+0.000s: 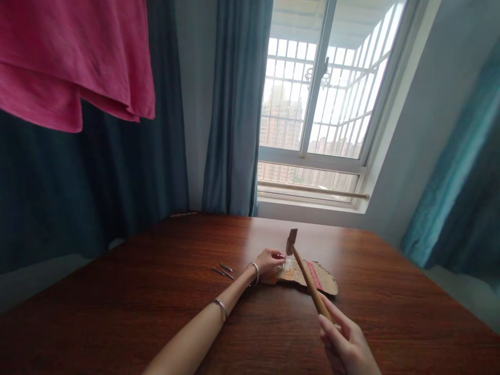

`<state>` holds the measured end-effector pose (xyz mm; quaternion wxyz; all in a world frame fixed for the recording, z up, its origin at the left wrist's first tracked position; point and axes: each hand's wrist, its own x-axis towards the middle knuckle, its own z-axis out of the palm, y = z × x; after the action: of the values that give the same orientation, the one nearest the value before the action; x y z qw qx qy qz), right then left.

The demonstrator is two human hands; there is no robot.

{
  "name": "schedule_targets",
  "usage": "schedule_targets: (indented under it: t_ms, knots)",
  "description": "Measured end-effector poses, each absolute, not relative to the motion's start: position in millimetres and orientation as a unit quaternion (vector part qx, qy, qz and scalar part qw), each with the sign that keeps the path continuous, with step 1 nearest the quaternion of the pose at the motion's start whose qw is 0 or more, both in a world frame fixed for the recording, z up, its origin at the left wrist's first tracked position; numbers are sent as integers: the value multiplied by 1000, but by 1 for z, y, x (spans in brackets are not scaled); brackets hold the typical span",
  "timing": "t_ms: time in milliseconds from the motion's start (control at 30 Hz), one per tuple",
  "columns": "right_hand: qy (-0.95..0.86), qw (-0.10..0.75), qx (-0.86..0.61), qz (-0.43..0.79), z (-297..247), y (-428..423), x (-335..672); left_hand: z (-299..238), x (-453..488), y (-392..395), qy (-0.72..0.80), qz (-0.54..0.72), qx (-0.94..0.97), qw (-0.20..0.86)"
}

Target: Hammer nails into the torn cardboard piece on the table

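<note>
My right hand (346,344) is closed round the wooden handle of a small hammer (307,273), whose metal head is raised just above my left hand. My left hand (269,259), with painted nails and bracelets on the wrist, is pinched on something small I cannot make out. It holds this upright on a flat piece of brown cardboard (326,278). The cardboard bears a pink patterned strip and lies on the dark wooden table (156,291).
Three thin metal nails (223,270) lie on the table left of my left wrist. Blue curtains (234,104) frame a barred window (320,99) beyond the table's far edge. A pink cloth (74,57) hangs at the upper left.
</note>
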<state>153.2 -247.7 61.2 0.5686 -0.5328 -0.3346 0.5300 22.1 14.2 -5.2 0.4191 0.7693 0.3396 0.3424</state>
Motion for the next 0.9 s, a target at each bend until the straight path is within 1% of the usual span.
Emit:
schedule_targets:
  t_ms: [267, 700, 900]
  knots:
    - [-360, 556, -544, 514, 66, -251, 147, -9, 22, 17, 330, 344, 771, 422]
    - [-363, 571, -526, 515, 66, -250, 145, -14, 21, 20, 333, 333, 789, 394]
    - [-358, 575, -521, 520, 61, -247, 146, -15, 22, 21, 332, 332, 786, 402]
